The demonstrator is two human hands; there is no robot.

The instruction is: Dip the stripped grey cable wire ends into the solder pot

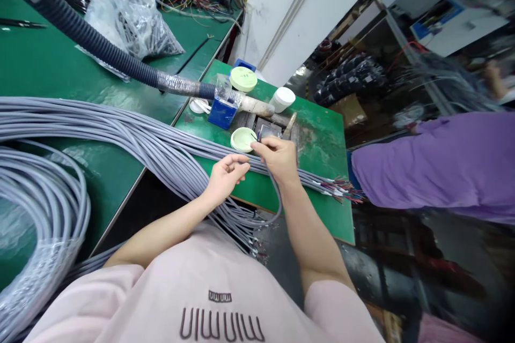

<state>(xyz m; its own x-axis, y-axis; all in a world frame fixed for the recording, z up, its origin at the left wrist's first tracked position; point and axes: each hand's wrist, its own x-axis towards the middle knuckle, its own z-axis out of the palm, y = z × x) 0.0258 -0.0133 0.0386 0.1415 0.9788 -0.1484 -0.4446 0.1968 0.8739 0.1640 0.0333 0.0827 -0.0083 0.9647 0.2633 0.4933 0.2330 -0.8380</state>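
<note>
My right hand [280,159] pinches the end of a grey cable [279,201]. Thin dark wires stick out past its fingertips over a pale green dish [242,140]. From that hand the cable hangs in a loop below the board's edge. To its left, my left hand [228,176] has thumb and fingers drawn together above the cable bundle; whatever lies between them is too small to tell. Many grey cables [177,142] run beneath both hands, their stripped coloured wire ends [341,188] fanned out at the right.
A ribbed hose [120,61] reaches over a blue box [222,112]. Nearby are a soldering pot [269,127], a white jar [282,98] and a round green lid [243,79]. Coiled cable [60,198] lies left, a plastic bag [132,21] behind. A person in purple [434,163] stands right.
</note>
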